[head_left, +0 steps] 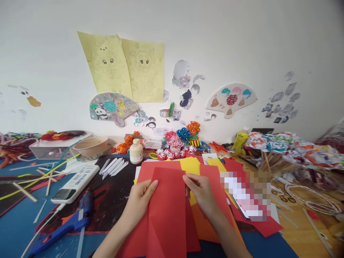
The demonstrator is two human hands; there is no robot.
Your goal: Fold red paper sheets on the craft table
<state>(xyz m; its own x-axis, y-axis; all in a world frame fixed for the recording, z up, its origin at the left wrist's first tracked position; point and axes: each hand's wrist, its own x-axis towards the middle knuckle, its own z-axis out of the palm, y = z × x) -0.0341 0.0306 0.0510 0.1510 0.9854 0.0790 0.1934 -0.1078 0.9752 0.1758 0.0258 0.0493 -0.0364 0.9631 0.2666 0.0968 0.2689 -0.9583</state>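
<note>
- So we're gripping a red paper sheet point(169, 215) two-handed: our left hand point(143, 195) is clamping its left edge, thumb on the face, and our right hand point(200, 190) is pinching near the top right corner.
- The sheet is hanging down between both grips, toward us. If we're pulling unevenly, it could be skewing or tearing at that corner, since the right pinch is catching so little paper.
- A faint slanting crease is showing below our left thumb; pressing there while the edges aren't lining up could be setting a crooked fold.
- Loose red and yellow sheets point(190, 165) are lying just behind and under the grip. Same red, so we could be grabbing two layers by mistake.
- A blue glue gun point(77, 218) is lying left of our left forearm. We can't tell if it's heating, but a wide left elbow could be bumping it.
- A cream bottle point(136, 152) is standing beyond our left hand; a careless reach could be tipping it onto the paper.
</note>
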